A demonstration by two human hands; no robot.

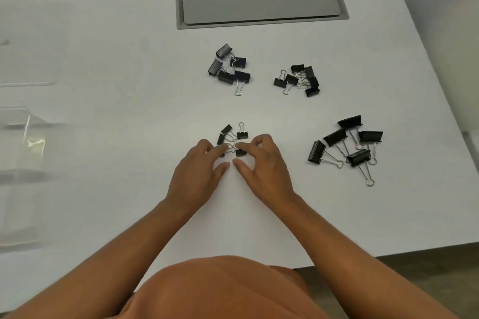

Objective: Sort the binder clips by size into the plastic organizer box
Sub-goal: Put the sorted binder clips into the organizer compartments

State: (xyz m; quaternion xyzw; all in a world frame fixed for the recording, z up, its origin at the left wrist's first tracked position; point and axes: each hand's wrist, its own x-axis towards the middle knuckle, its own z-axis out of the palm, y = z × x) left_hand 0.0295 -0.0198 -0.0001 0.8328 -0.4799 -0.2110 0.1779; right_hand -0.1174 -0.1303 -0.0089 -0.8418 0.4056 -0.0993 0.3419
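Several small black binder clips (233, 138) lie in a tight pile at the table's centre. My left hand (199, 171) and my right hand (263, 163) meet at the pile's near edge. Their curled fingertips close on the nearest clips from either side, and the thumbs lie on the table just below. A pile of medium clips (230, 68) sits farther back. A second pile of smaller clips (298, 80) is at the back right, and the large clips (347, 142) lie to the right. The clear plastic organizer box (23, 142) stands at the left edge, faint and hard to make out.
A grey recessed cable hatch (261, 5) is set into the white table (129, 59) at the back. The table's right edge runs close past the large clips. Its front edge is just before my body.
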